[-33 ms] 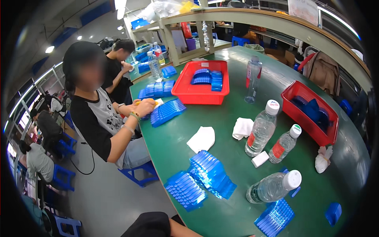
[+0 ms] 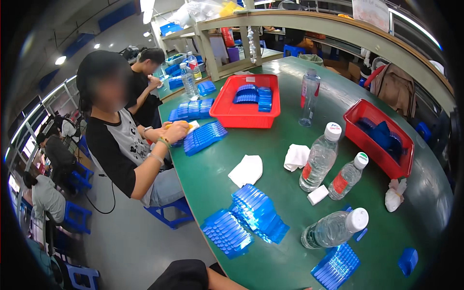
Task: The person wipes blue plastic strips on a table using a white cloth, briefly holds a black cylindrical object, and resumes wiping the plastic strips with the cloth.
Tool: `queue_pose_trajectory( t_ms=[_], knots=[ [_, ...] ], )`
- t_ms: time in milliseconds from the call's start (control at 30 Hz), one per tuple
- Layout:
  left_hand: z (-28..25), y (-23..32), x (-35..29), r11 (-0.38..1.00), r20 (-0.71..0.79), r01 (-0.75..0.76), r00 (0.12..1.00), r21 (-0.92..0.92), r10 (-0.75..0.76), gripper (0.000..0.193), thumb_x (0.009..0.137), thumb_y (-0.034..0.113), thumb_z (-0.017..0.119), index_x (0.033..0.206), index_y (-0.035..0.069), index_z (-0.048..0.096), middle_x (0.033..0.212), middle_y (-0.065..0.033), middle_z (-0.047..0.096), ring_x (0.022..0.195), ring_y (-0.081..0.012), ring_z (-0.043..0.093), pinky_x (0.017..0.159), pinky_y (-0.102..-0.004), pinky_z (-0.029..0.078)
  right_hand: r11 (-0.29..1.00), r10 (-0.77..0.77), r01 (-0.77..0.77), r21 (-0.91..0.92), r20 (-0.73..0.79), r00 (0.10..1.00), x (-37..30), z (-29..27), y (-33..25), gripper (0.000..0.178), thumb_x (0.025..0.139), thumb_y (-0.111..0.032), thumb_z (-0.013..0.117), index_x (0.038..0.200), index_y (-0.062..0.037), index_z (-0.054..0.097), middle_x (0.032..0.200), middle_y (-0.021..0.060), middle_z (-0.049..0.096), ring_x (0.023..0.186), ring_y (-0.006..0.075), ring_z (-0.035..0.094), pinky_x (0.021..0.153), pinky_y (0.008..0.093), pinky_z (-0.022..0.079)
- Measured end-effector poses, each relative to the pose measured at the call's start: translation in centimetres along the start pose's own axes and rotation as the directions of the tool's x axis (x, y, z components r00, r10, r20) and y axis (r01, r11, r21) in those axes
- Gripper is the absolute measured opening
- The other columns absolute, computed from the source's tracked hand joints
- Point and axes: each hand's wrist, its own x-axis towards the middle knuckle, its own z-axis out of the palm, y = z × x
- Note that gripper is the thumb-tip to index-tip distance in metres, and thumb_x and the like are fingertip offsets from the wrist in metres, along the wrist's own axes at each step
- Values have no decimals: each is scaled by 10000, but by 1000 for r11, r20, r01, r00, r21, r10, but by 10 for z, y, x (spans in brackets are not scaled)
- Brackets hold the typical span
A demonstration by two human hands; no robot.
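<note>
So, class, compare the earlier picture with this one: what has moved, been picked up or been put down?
Nothing has visibly changed: no move shows, and nothing was seen taken up or let go. The blue plastic pieces, the bottle lying tilted in view at the front, the red baskets and the co-worker's hands all stayed as they were.

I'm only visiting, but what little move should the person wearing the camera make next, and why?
Perhaps slide the nearest white-capped bottle aside. In this view it sits right by the blue ribbed sheet and partly hides smaller blue pieces behind it, so shifting it would probably make them easier to see and reach.
</note>
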Motion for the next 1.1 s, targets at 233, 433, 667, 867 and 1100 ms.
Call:
queue_pose_trajectory(
  t_ms=[233, 433, 667, 867, 1100],
  knots=[
    [-2, 5, -1, 997, 13, 14, 1000, -79, -13, 251, 922, 245, 543, 1116, 115, 633, 1144, -62, 576, 1105, -284, 517, 1060, -639, 299, 1000, 11, -11, 12, -50, 999, 1, 1, -1, 266, 793, 8, 708, 1058, 8, 682, 969, 187, 673, 853, 376, 611, 780, 445, 510],
    [-6, -3, 1, 979, 97, 47, 995, -198, -29, 341, 921, 288, 574, 1231, 146, 575, 1217, -100, 538, 1158, -323, 483, 1084, -641, 274, 963, 228, -216, 158, -64, 971, -13, 10, 13, 229, 797, -12, 724, 1024, 2, 694, 962, 158, 685, 866, 306, 622, 791, 401, 510],
    [-32, -3, 1, 971, 142, 31, 990, -239, 3, 311, 933, 288, 587, 1212, 150, 593, 1171, -86, 568, 1145, -276, 511, 1034, -571, 350, 966, 224, -206, 154, -115, 968, -11, 14, 7, 222, 810, -28, 718, 1031, -6, 711, 945, 147, 680, 866, 290, 621, 786, 380, 509],
    [-191, -30, 38, 959, -270, -60, 963, -278, -18, 333, 857, 146, 734, 1178, 98, 658, 1126, -102, 653, 1050, -314, 625, 934, -469, 491, 939, 317, -294, 178, -121, 941, -19, 12, 13, 205, 812, -24, 729, 1016, -6, 714, 933, 141, 672, 860, 269, 625, 784, 361, 502],
    [-448, -227, 153, 647, -700, 400, 648, 649, 302, 249, 834, 175, 694, 1045, 45, 675, 1029, -195, 628, 985, -384, 591, 867, -465, 479, 921, 364, -345, 179, -81, 928, -9, 3, -1, 191, 820, -36, 730, 1009, -16, 713, 937, 133, 675, 863, 266, 625, 781, 358, 496]
  ],
)
